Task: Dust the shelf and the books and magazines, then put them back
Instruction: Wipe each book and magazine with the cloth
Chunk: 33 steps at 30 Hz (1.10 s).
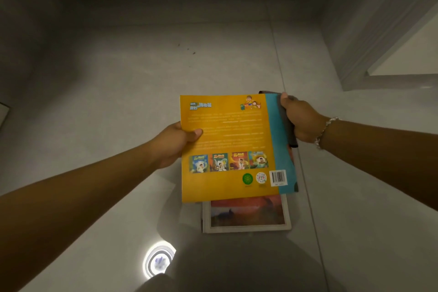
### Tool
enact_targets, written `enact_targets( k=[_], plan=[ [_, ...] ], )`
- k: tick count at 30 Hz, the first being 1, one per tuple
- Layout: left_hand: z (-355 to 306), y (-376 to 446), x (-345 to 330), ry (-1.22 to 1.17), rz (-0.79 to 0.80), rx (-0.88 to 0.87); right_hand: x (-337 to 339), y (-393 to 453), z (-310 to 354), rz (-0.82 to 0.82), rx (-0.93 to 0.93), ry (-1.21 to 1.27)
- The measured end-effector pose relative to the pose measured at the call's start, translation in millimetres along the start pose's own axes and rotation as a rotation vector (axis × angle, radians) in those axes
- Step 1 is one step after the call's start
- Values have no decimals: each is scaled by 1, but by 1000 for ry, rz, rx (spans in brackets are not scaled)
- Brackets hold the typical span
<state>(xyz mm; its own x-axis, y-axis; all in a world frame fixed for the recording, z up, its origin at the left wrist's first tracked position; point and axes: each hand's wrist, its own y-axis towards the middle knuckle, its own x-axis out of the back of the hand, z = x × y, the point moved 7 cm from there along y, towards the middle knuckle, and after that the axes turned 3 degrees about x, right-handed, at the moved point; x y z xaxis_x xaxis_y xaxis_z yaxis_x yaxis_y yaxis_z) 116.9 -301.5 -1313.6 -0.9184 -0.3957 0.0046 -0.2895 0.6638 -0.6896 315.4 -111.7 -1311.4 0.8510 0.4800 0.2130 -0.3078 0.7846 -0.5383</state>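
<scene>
**Yellow book held over the floor stack, cloth at its edge**

Forearms reach in from both lower corners, nearest the lens, and meet at a book held out over the floor [118,92]. Pale grey tile is seen all round, with a bright ring of reflected light low in the frame; no shelf can be made out with certainty, only a dark band at the top edge.

Yellow book [227,147]: held up off the floor, back cover toward the camera, roughly flat and slightly tilted. It is judged to be held clear of the pile so that its cover can be wiped.

Stack of books [246,217]: laid flat on the floor directly beneath the yellow book, a reddish picture cover on top. Probably parked there while the shelf is emptied; whether these are dusted already cannot be told.

Left hand [175,142]: the book's left edge is pinched, thumb on top, fingers hidden below.

Right hand [301,118]: curled round a dark grey cloth [288,125], which is pressed against the book's blue right margin.

Bracelet [326,129]: worn on the right wrist.
</scene>
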Motion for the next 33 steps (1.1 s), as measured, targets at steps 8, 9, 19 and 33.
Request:
enact_targets(
  k=[8,9,19,33],
  plan=[
    [-5,0,18,-118,-278,0,-16,-17,-31,95,-157,129],
    [-5,0,23,-137,-324,10,-19,-21,-34,114,-153,89],
    [0,-2,47,-136,-538,36,-19,-45,-32,284,57,-325],
    [-1,-8,46,-72,-592,33,3,-58,-34,404,1,-818]
  ],
)
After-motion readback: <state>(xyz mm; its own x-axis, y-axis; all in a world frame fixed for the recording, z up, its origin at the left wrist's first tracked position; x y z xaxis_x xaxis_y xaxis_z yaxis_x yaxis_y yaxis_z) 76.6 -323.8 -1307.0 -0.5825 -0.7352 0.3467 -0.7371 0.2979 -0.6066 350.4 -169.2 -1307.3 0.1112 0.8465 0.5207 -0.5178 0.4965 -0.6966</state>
